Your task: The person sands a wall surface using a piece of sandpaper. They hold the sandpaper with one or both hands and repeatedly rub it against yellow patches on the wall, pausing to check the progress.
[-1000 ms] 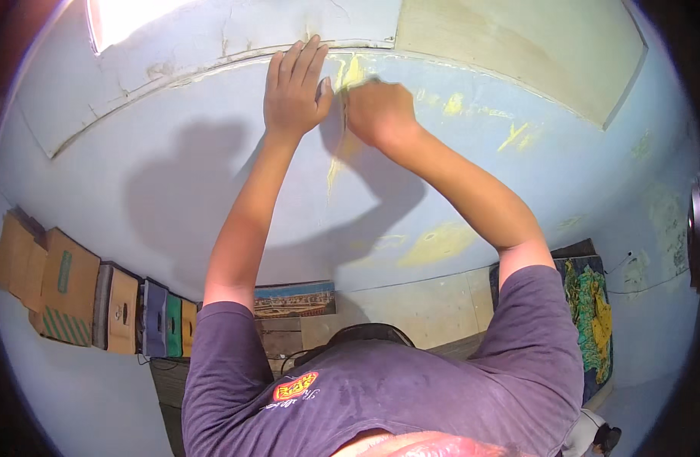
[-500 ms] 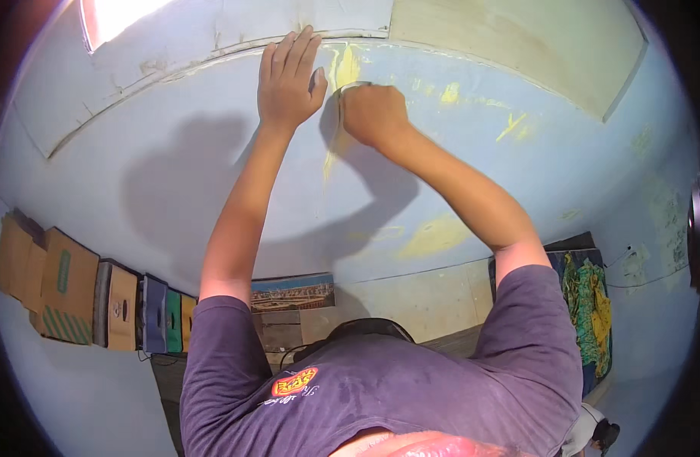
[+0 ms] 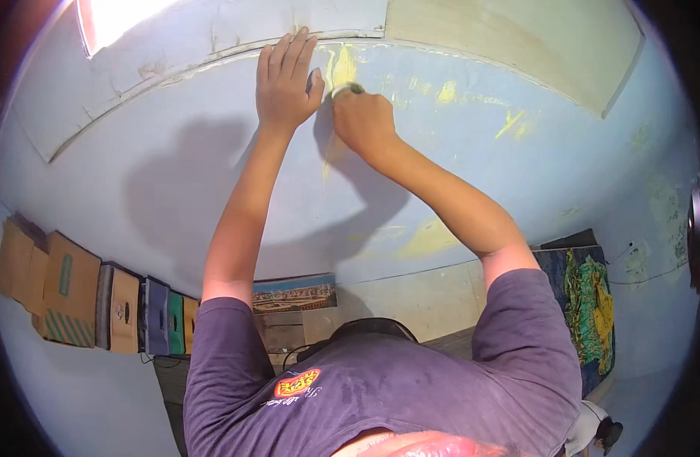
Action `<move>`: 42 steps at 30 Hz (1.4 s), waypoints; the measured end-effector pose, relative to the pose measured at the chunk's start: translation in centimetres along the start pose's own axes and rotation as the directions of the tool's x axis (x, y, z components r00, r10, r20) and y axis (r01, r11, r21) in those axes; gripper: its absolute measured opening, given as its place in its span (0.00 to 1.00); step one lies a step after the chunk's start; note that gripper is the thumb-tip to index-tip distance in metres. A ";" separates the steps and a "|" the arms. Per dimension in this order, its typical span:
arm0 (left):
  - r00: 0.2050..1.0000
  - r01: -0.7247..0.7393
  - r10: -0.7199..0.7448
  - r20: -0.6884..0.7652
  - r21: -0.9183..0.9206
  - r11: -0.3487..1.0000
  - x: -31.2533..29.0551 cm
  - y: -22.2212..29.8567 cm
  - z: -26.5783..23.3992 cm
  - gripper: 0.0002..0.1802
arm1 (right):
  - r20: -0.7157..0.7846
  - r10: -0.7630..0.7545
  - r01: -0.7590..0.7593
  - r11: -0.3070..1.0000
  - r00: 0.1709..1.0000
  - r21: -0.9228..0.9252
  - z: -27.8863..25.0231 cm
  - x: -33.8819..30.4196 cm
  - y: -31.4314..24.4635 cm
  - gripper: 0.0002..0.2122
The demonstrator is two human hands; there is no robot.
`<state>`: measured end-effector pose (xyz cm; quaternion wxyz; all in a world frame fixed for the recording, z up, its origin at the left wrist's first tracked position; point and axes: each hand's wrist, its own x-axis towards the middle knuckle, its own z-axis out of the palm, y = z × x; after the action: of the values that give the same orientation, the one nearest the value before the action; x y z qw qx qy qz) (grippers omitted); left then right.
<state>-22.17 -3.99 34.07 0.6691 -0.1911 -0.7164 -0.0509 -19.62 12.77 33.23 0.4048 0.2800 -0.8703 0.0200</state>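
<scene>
Against the pale blue wall (image 3: 213, 99) my left hand (image 3: 286, 87) lies flat, fingers stretched up to the ledge above. Close to its right, my right hand (image 3: 365, 126) is closed on a small curved piece (image 3: 348, 90) with a pale edge and a dark inner side. Most of that piece is hidden in my fingers, and its kind does not show. It touches or nearly touches the wall beside a yellow worn patch (image 3: 344, 65), where the blue paint is gone. A yellow streak (image 3: 328, 161) runs down below the hand.
Yellow scuffs (image 3: 446, 92) mark the wall to the right. A beige panel (image 3: 510, 49) borders it above. Cardboard boxes (image 3: 66, 286) and coloured box files stand at lower left. A city picture (image 3: 295, 293) is below. Green and yellow cloth (image 3: 588, 308) lies at right.
My right hand has shifted slightly left and turned, so more of the curved piece shows. My left hand stays on the wall almost unmoved.
</scene>
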 end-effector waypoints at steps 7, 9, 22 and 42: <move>1.000 0.013 -0.013 0.012 -0.003 1.000 0.0 -0.1 -0.4 0.31 | 0.249 0.027 -0.046 0.997 0.968 0.069 -3.8 1.8 1.0 0.10; 1.000 0.012 -0.012 0.009 0.021 1.000 -0.1 -0.2 -0.4 0.31 | 0.115 0.052 -0.066 0.991 0.992 0.119 -4.9 3.2 1.2 0.12; 1.000 0.008 -0.008 0.001 0.003 1.000 -0.2 0.1 0.1 0.31 | 0.343 0.066 -0.089 0.995 0.937 0.053 0.7 -1.8 0.4 0.08; 1.000 0.003 -0.003 -0.001 0.029 1.000 -0.4 0.0 0.3 0.30 | 0.322 0.199 -0.252 0.959 0.926 0.133 5.3 -7.5 0.4 0.08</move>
<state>-22.44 -3.94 33.62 0.6723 -0.1800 -0.7169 -0.0416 -19.62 15.26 24.34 0.2349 0.2112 -0.9437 0.0980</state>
